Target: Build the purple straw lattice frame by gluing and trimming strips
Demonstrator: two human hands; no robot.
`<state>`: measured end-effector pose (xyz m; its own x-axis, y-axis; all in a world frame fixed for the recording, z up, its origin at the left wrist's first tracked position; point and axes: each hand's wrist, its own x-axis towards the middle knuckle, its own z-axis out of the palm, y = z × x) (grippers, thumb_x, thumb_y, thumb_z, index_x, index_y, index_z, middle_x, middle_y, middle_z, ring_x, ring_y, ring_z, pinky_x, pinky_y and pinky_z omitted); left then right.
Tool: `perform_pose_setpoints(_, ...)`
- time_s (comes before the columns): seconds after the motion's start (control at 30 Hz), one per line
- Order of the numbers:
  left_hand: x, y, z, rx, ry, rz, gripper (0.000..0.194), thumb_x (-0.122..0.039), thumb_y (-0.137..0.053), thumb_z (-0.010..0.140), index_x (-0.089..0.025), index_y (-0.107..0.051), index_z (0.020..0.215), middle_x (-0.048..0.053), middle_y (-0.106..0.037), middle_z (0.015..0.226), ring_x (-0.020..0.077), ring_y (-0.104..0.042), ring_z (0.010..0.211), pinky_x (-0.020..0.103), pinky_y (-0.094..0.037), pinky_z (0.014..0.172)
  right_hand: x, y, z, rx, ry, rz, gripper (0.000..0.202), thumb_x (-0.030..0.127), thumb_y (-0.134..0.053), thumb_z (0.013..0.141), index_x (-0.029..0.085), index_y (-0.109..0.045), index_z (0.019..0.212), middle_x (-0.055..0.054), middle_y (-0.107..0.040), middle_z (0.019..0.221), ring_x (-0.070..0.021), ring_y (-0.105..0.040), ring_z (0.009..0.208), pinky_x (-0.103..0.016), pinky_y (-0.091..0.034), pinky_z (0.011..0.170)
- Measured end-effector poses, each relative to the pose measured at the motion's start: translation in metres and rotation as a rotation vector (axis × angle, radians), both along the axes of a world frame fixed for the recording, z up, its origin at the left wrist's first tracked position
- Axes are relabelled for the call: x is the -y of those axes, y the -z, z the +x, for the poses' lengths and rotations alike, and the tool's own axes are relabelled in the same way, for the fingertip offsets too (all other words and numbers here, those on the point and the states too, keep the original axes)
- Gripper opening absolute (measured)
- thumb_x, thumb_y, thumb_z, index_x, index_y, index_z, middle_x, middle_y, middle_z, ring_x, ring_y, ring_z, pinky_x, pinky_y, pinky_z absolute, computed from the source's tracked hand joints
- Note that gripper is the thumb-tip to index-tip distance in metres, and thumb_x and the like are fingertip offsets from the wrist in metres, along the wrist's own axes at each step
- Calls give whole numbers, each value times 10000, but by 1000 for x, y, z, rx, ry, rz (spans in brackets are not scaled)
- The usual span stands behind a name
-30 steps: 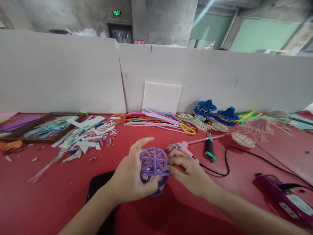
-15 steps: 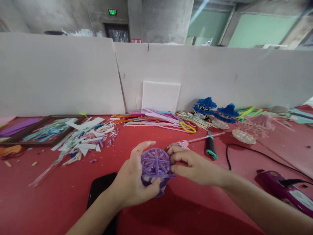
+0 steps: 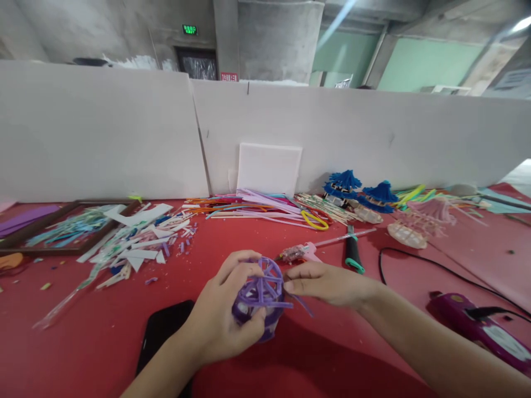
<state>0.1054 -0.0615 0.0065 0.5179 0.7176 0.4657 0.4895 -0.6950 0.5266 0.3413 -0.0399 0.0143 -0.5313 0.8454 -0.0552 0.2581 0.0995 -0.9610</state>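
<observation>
In my left hand (image 3: 228, 309) is a small purple round craft model (image 3: 260, 287) with a spoked, wheel-like top, tilted toward me. My left fingers wrap its left side, the thumb pressing low on the front near a short purple bar that sticks out to the right. At the model's right rim, the thumb and fingertips of my right hand (image 3: 319, 283) are pinched together on a thin purple strip (image 3: 305, 305), whose free end hangs below them. Just beyond my right fingers lies a pink glue gun (image 3: 305, 252) on the red table.
A black phone (image 3: 161, 331) lies left of the model. Paper scraps (image 3: 141, 237) and a brown frame (image 3: 93, 243) are at left. Behind are coloured strips (image 3: 257, 207) and yellow-handled scissors (image 3: 314, 220). To the right: a cutter (image 3: 352, 251), blue-roofed models (image 3: 379, 193) and a purple corded device (image 3: 477, 329).
My left fingers have curled over the model's top edge. A loose strip end now shows below my right fingers. The view has shifted slightly.
</observation>
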Motion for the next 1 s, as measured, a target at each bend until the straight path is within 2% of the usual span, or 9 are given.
perform_pose_setpoints(0.13, -1, 2, 0, 6, 7, 11, 445, -186, -583, 745, -253, -499, 1176, 123, -504, 1318, 286, -533, 1246, 472, -487, 1016, 4, -6, -5, -20, -90, -179, 425, 614, -623, 814, 201, -593, 721, 10, -648, 662, -125, -600, 596, -271, -492, 618)
perform_pose_setpoints(0.23, -1, 3, 1, 7, 17, 22, 475, -179, -582, 739, -260, -510, 1201, 126, -488, 1357, 299, -506, 1281, 478, -479, 1028, 8, -7, -6, -95, -100, -265, 391, 563, -683, 786, 211, -515, 766, 39, -625, 619, -108, -593, 504, -247, -464, 553)
perform_pose_setpoints(0.37, 0, 2, 0, 14, 13, 36, 381, -173, -591, 742, -262, -554, 1111, 115, -480, 1366, 303, -495, 1291, 464, -487, 1018, 13, -9, -2, -124, 11, -199, 315, 446, -731, 784, 211, -528, 835, 79, -559, 625, -78, -549, 447, -204, -420, 469)
perform_pose_setpoints(0.47, 0, 1, -1, -2, 8, 35, 372, -173, -596, 748, -260, -552, 1106, 118, -465, 1373, 301, -477, 1312, 462, -483, 1025, 17, -11, 3, -63, 12, 7, 127, 321, -610, 882, 202, -644, 911, 30, -622, 702, -97, -600, 539, -227, -483, 542)
perform_pose_setpoints(0.57, 0, 0, -1, -19, 0, 30, 370, -172, -586, 754, -258, -543, 1112, 122, -466, 1370, 301, -475, 1319, 475, -479, 1031, 18, -9, 4, 50, -8, 415, 220, 169, -509, 915, 213, -718, 968, -36, -720, 827, -144, -672, 728, -264, -539, 662)
perform_pose_setpoints(0.63, 0, -1, 0, -19, -7, 36, 364, -172, -580, 754, -257, -545, 1106, 121, -473, 1370, 302, -484, 1313, 481, -481, 1029, 18, -4, 4, 101, -21, 690, 238, 128, -526, 914, 227, -728, 993, -55, -746, 897, -162, -691, 816, -282, -559, 733)
perform_pose_setpoints(0.7, 0, -1, 1, -11, -10, 47, 359, -179, -579, 754, -253, -550, 1105, 122, -483, 1368, 306, -498, 1299, 480, -486, 1024, 16, 6, 3, 113, -15, 888, 246, 116, -547, 918, 244, -716, 1043, -61, -748, 953, -162, -700, 861, -275, -568, 769)
perform_pose_setpoints(0.83, 1, 1, 1, -5, -5, 56, 350, -193, -581, 765, -248, -545, 1109, 127, -496, 1350, 304, -507, 1283, 471, -485, 1023, 16, 24, 1, 122, 87, 1135, 260, 124, -531, 939, 273, -680, 1092, -58, -734, 986, -163, -696, 908, -289, -568, 830)
perform_pose_setpoints(1.0, 2, 5, 0, 20, 10, 51, 352, -199, -577, 771, -256, -538, 1117, 111, -472, 1364, 293, -492, 1284, 463, -471, 1034, 17, 32, -1, 170, 167, 1281, 188, 177, -575, 938, 276, -667, 1068, -64, -738, 954, -184, -700, 884, -317, -567, 815)
